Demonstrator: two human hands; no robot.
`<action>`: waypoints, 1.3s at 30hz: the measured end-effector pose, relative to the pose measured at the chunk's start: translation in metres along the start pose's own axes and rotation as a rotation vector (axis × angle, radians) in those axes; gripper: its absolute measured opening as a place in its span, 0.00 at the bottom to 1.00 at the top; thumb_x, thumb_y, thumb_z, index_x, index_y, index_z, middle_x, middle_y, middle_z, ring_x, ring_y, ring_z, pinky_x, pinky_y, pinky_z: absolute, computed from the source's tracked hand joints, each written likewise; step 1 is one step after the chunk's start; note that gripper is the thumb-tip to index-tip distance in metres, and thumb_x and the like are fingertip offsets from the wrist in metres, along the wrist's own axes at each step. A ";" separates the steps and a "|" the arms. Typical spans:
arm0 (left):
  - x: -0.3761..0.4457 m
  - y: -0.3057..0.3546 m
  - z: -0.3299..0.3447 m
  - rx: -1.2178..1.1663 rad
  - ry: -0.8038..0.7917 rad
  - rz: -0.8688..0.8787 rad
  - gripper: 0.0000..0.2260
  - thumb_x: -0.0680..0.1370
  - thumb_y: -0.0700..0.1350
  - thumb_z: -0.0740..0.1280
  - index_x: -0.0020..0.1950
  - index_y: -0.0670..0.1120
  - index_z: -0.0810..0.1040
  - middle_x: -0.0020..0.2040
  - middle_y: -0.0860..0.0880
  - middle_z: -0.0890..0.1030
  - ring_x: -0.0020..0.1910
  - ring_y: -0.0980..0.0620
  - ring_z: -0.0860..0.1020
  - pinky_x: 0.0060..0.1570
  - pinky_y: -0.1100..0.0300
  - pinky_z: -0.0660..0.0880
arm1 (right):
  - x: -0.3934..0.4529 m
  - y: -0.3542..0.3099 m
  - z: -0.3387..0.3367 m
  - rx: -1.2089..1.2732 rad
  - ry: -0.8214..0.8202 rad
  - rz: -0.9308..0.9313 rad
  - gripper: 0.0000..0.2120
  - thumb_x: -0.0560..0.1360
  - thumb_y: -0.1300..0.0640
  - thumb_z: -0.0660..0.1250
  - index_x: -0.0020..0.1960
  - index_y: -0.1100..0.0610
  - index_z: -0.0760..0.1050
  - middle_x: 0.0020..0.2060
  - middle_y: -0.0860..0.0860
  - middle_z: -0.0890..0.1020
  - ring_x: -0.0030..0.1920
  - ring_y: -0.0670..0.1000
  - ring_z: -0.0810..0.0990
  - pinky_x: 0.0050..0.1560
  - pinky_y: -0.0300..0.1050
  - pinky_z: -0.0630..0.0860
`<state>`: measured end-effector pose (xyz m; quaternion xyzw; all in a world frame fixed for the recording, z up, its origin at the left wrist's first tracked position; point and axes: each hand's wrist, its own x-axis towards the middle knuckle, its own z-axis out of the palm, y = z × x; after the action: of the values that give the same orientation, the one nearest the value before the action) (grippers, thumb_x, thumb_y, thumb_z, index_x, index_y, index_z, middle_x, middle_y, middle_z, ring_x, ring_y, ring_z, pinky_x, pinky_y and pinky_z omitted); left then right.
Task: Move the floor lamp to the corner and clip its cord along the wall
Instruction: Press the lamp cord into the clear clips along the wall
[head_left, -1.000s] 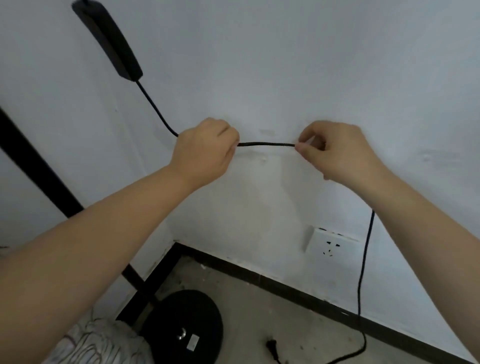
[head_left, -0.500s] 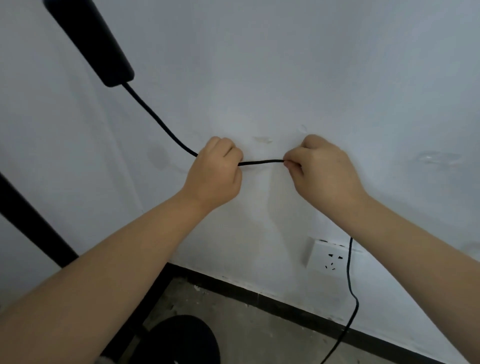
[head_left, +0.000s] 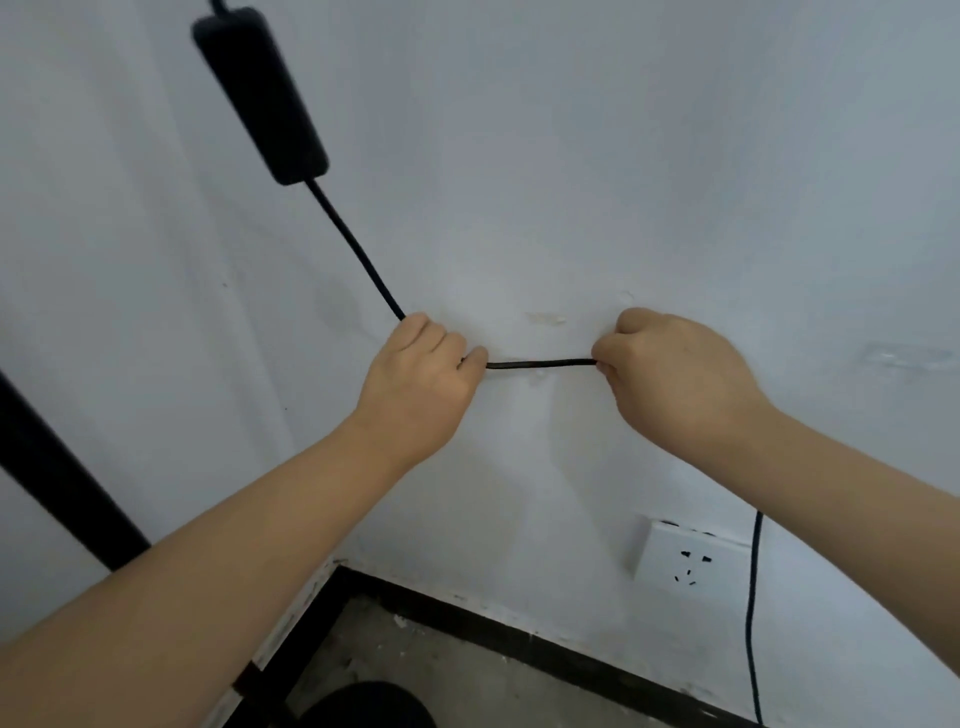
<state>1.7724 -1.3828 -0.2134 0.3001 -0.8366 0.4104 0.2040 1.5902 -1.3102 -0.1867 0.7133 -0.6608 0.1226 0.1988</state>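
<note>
A thin black cord (head_left: 540, 363) runs level against the white wall between my two hands. My left hand (head_left: 421, 384) is closed around it on the left, and my right hand (head_left: 675, 374) pinches it on the right. From my left fist the cord climbs up-left to a black inline box (head_left: 260, 93). Below my right forearm the cord hangs down (head_left: 753, 597) past the socket to the floor. The lamp's round black base (head_left: 369, 706) shows at the bottom edge, and its black pole (head_left: 57, 467) slants along the left. A small pale clip may sit under the cord; I cannot tell.
A white wall socket (head_left: 691, 564) sits low on the wall at the right. Black skirting (head_left: 519, 634) lines the foot of both walls, which meet in a corner at the lower left. The grey floor (head_left: 415, 670) is dusty.
Both hands have lowered the cord's held stretch along the wall and spread a little wider. The view has tilted up, so the lamp base and the plug on the floor have slid out of sight.
</note>
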 end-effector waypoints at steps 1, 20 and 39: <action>0.002 -0.001 -0.006 -0.022 -0.116 0.017 0.12 0.62 0.32 0.61 0.32 0.43 0.82 0.22 0.50 0.78 0.22 0.50 0.76 0.34 0.66 0.78 | 0.000 -0.002 -0.001 -0.013 -0.007 -0.005 0.08 0.73 0.67 0.59 0.47 0.63 0.76 0.42 0.56 0.74 0.39 0.58 0.71 0.33 0.44 0.63; 0.041 -0.005 -0.018 -0.017 -0.570 0.136 0.11 0.70 0.30 0.62 0.47 0.42 0.77 0.44 0.45 0.82 0.43 0.44 0.79 0.29 0.60 0.64 | 0.009 -0.006 -0.024 -0.050 -0.008 -0.010 0.09 0.71 0.70 0.59 0.35 0.60 0.69 0.28 0.50 0.59 0.40 0.52 0.62 0.24 0.39 0.52; 0.019 0.015 -0.016 0.069 -0.045 0.108 0.09 0.54 0.28 0.69 0.26 0.41 0.77 0.23 0.46 0.77 0.25 0.46 0.77 0.48 0.40 0.77 | -0.070 0.007 0.066 0.470 0.102 0.290 0.10 0.76 0.60 0.60 0.49 0.63 0.79 0.42 0.63 0.81 0.44 0.62 0.80 0.40 0.54 0.76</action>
<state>1.7496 -1.3690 -0.2014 0.2705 -0.8413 0.4425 0.1523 1.5707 -1.2774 -0.2758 0.6309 -0.6983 0.3356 0.0414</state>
